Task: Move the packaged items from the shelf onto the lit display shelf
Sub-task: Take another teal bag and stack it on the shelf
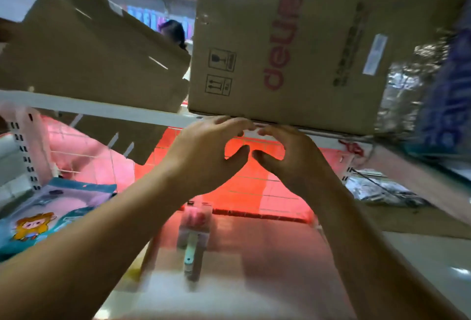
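Both hands were up under the shelf rail [107,110], the left hand [204,156] and right hand [288,159] side by side with thumbs nearly touching, each grip released and curled on nothing, fingertips at the bottom edge of the big cardboard box [293,39] just above them. Below the two grips, between the forearms, a small clear packaged item [195,228] lay blurred on the red-lit display shelf [254,243]. Down left of the left grip sat a cartoon-printed packet [46,212].
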Motion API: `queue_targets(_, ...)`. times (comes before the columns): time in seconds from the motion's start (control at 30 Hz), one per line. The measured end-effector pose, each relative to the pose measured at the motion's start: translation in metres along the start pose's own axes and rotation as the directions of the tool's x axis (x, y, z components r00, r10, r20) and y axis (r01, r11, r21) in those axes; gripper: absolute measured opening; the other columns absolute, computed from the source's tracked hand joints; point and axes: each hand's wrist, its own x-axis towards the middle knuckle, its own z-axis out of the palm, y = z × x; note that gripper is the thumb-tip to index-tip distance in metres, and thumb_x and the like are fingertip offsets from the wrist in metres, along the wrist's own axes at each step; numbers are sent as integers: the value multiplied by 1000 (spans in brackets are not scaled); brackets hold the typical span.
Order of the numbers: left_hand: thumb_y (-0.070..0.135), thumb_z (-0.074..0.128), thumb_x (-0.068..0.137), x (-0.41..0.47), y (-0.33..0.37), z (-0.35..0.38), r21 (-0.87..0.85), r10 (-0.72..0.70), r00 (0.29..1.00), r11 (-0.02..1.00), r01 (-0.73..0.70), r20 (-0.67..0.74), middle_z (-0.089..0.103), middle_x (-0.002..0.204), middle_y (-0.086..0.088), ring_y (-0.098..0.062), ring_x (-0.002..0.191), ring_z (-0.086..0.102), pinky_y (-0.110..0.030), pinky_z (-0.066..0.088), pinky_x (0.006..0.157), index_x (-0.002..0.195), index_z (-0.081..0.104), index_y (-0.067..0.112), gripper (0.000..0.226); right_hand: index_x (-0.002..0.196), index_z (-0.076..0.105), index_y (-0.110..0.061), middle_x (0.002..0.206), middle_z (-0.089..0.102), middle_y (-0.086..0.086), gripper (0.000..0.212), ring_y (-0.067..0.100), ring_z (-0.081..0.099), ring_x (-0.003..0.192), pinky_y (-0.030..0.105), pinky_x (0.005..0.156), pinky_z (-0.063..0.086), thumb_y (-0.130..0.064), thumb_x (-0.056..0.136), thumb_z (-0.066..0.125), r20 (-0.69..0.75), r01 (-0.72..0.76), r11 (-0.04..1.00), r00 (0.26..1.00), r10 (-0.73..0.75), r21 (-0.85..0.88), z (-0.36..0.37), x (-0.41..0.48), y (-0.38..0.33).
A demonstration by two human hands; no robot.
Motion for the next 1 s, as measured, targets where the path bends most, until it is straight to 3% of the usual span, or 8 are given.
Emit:
queue_targets(0.17, 44, 54, 84, 45, 49, 5, -129, 119, 993, 985, -115, 25, 73, 113, 8, -20, 101, 68, -34, 53, 84, 126, 66, 32, 46, 110, 70, -25, 107, 71, -7, 33, 9, 66, 100, 38, 88, 53, -39, 81, 68, -56, -68, 996, 996, 65, -50, -78, -12, 3)
queue_targets(0.33, 44, 60, 81, 79, 106, 19, -206, 202, 979, 960, -191, 31, 75, 110, 2, -24, 98, 70, -33, 56, 78, 126, 66, 33, 47, 110, 69, -31, 103, 69, -10, 30, 7, 66, 93, 25, 82, 53, -31, 81, 75, -215, -214, 969, 959, 184, -126, -158, -44, 21)
queue_targets(0.47, 43, 59, 82, 99, 160, 35, -283, 237, 969, 936, -209, 70, 75, 110, 2, -20, 99, 70, -29, 55, 79, 124, 66, 34, 44, 108, 66, -43, 92, 65, -28, 26, -6, 64, 90, 20, 76, 53, -42, 83, 74, -248, -306, 937, 933, 260, -167, -219, -82, 41)
queue_targets(0.57, 37, 68, 87, 113, 205, 56, -359, 261, 960, 909, -211, 96, 75, 111, 7, -12, 94, 72, -31, 59, 78, 127, 64, 36, 41, 117, 65, -34, 109, 63, -16, 33, 7, 60, 96, 20, 74, 53, -43, 86, 72, -297, -386, 900, 900, 320, -202, -266, -117, 64)
queue_targets(0.67, 23, 76, 88, 125, 248, 80, -406, 262, 954, 895, -185, 143, 74, 112, 6, -5, 92, 69, -10, 53, 74, 126, 69, 31, 40, 123, 66, -29, 123, 65, -7, 39, 11, 58, 104, 23, 84, 44, -41, 86, 73, -329, -440, 858, 878, 349, -264, -306, -153, 91)
queue_targets(0.77, 26, 77, 85, 133, 301, 105, -375, 230, 963, 912, -163, 141, 74, 115, 5, -11, 99, 71, -29, 59, 86, 127, 70, 28, 42, 123, 65, -30, 125, 63, -9, 39, 9, 54, 105, 27, 88, 41, -42, 87, 72, -315, -483, 832, 862, 398, -272, -350, -194, 119)
queue_targets(0.83, 30, 75, 88, 135, 316, 114, -365, 200, 951, 925, -103, 237, 72, 118, 8, -10, 102, 69, -34, 60, 87, 128, 68, 32, 41, 122, 66, -30, 127, 63, -8, 36, 10, 55, 107, 26, 88, 40, -40, 88, 72, -311, -509, 810, 851, 424, -289, -361, -209, 134)
queue_targets(1.0, 34, 68, 95, 136, 364, 144, -322, 160, 865, 947, 2, 475, 65, 113, 12, -8, 95, 64, -20, 52, 71, 126, 64, 38, 31, 123, 63, -37, 132, 62, -7, 37, 15, 57, 119, 29, 89, 43, -44, 87, 70, -266, -565, 769, 823, 502, -298, -395, -243, 178)
